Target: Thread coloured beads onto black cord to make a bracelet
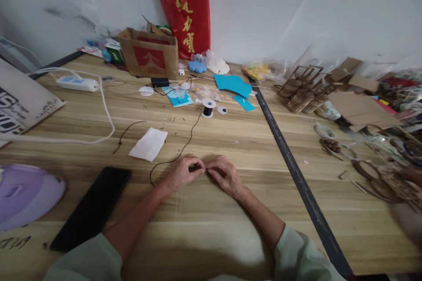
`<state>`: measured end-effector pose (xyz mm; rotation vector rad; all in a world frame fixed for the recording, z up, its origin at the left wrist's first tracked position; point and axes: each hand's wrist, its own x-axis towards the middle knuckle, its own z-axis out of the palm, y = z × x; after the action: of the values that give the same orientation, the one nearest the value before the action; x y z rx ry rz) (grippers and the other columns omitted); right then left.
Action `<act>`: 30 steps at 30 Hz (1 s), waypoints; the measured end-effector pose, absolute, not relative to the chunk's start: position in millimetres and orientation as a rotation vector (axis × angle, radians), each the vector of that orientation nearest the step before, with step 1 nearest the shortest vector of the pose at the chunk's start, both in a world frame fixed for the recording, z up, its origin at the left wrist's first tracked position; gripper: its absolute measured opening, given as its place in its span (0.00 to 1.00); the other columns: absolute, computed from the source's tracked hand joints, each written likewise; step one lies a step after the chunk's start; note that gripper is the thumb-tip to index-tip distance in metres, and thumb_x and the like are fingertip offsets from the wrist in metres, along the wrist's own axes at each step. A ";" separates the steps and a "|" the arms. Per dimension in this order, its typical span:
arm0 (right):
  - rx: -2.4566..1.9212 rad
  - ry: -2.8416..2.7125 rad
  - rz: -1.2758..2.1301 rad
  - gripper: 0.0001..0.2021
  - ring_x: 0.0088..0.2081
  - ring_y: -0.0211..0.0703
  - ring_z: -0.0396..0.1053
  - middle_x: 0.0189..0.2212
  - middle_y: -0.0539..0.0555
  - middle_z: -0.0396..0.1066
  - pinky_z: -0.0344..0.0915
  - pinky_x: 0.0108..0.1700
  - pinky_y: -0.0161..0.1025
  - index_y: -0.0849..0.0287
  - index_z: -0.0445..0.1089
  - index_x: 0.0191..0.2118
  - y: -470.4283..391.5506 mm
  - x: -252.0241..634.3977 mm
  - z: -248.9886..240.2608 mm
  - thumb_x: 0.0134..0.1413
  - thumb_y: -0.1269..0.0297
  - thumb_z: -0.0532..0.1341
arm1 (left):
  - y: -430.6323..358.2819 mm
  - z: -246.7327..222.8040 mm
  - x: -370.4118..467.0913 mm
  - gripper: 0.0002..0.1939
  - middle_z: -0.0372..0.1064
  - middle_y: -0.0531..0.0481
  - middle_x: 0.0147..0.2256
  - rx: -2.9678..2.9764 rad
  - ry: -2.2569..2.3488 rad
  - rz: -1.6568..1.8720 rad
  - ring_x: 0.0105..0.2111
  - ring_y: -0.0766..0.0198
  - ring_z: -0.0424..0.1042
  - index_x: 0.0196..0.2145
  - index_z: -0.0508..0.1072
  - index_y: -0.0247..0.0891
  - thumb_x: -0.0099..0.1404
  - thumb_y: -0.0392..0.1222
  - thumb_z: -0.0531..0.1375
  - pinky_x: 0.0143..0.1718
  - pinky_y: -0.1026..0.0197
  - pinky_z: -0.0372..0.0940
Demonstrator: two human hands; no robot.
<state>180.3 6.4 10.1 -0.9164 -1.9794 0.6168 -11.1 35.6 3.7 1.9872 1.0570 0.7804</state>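
My left hand [186, 170] and my right hand [226, 174] meet above the table, thumbs and forefingers pinched together. A short dark bit of black cord shows between the two sets of fingertips; its exact shape is too small to make out. From a white spool [208, 109] wound with black, the black cord [188, 142] curves across the wood and disappears by my left wrist. A white paper piece [149, 144] lies to the left of my left hand. Another short length of dark cord [127, 129] rests beyond it.
On the left are a black phone [94, 206], a purple object [29, 195] and a power strip [77, 84]. A cardboard box [148, 55] and red bag [194, 13] stand behind. Right of a dark strip [290, 158] are woven pieces [300, 94] and another person's hand [413, 175].
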 end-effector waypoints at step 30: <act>-0.913 -1.966 0.604 0.07 0.34 0.44 0.67 0.30 0.55 0.72 0.65 0.39 0.43 0.58 0.71 0.36 6.6 179.7 8.8 0.61 0.63 0.58 | 35.4 0.9 -9.8 0.03 0.72 0.49 0.28 1.994 1.045 0.808 0.30 0.63 0.71 0.26 0.74 0.35 0.55 0.30 0.61 0.35 0.63 0.65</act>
<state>179.7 6.6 8.8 -0.9126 -1.9661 0.6039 -9.8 35.4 0.9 1.9937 1.0450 0.8083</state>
